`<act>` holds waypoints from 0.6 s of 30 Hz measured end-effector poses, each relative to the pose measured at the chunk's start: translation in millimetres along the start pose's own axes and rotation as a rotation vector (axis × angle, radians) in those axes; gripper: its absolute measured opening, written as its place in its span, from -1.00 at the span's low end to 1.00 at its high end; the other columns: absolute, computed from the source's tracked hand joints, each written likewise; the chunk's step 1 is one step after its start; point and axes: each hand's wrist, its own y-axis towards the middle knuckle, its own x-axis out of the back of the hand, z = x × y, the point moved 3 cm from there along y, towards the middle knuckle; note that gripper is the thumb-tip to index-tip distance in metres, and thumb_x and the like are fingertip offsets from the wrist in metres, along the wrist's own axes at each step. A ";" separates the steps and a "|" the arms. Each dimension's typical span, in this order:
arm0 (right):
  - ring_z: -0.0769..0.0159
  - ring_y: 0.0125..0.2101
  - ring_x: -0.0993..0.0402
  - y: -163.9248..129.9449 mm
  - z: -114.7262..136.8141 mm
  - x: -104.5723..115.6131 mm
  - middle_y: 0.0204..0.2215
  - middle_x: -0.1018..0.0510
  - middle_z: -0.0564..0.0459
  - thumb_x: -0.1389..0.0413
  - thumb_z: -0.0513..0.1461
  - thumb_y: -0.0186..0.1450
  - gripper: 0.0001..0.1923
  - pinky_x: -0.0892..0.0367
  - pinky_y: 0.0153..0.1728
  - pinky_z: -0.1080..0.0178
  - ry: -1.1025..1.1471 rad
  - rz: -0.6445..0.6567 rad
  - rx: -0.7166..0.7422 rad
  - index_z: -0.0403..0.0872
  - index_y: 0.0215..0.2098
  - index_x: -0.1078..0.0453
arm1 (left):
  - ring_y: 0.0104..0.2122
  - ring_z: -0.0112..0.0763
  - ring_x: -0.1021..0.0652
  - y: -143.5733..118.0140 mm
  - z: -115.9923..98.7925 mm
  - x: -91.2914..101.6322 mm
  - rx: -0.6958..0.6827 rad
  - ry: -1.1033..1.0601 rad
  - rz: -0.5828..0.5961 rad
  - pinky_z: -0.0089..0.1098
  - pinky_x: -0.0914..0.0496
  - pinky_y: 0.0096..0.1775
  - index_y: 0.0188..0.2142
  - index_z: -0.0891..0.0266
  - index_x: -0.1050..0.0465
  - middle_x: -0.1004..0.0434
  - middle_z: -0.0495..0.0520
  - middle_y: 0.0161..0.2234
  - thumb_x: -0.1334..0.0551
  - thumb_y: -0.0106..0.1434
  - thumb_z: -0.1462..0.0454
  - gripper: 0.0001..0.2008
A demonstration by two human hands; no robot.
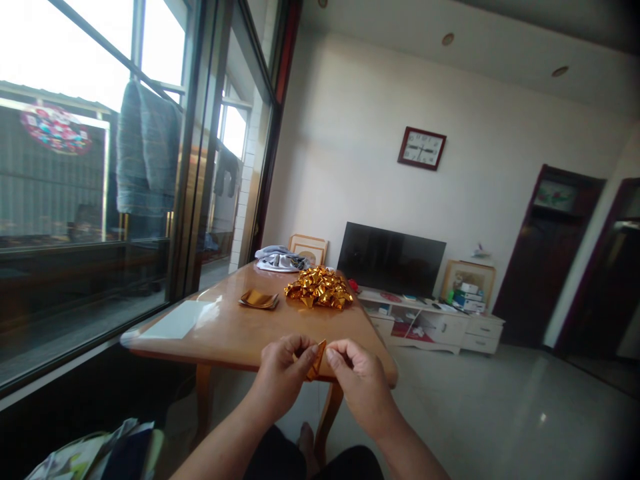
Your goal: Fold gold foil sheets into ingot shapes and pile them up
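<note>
A small folded piece of gold foil paper [317, 361] is pinched between the thumb and fingers of my left hand [289, 368], just off the table's near edge. My right hand [356, 373] is at the foil's right side, thumb and index finger closed together; whether they grip its edge is hard to make out. Beyond my hands, a heap of shiny gold folded foil pieces [319, 288] lies on the wooden table [235, 337]. To the left of that heap rests a stack of flat gold foil sheets [259, 299].
A pale sheet [176, 320] lies on the table's left part, and folded cloth [281, 259] at its far end. Large windows [100, 200] line the left. A television [393, 259] stands on a white cabinet [440, 327] behind. Bags [100, 453] sit at lower left.
</note>
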 end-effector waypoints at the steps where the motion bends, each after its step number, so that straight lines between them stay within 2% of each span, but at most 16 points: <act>1: 0.30 -0.38 -0.43 -0.1 0.3 0.0 -0.42 -0.55 0.07 -0.09 -0.09 0.37 -0.74 -0.30 -0.35 0.34 -0.001 0.001 -0.001 -0.08 -0.27 -0.52 | -0.51 -0.42 -0.42 -0.1 -0.3 -0.5 -0.005 0.004 -0.003 -0.47 -0.25 -0.44 -0.46 0.25 -0.52 -0.48 0.01 -0.56 -0.25 0.23 0.03 -0.66; 11: 0.32 -0.41 -0.41 0.0 -3.3 -1.0 -0.45 -0.53 0.08 -0.11 -0.08 0.35 -0.74 -0.29 -0.38 0.35 0.060 0.011 -0.028 -0.09 -0.32 -0.49 | -0.51 -0.41 -0.44 -2.6 -0.2 -4.2 0.022 -0.031 0.020 -0.47 -0.26 -0.45 -0.45 0.24 -0.51 -0.49 0.02 -0.56 -0.26 0.22 0.02 -0.66; 18: 0.33 -0.43 -0.40 -0.3 -9.4 -3.0 -0.46 -0.52 0.07 -0.15 -0.03 0.31 -0.71 -0.31 -0.40 0.35 0.168 0.025 -0.059 -0.10 -0.33 -0.46 | -0.54 -0.46 -0.39 -3.4 1.2 -8.6 0.123 -0.164 0.124 -0.49 -0.25 -0.48 -0.43 0.30 -0.45 -0.46 0.01 -0.56 -0.26 0.23 -0.01 -0.61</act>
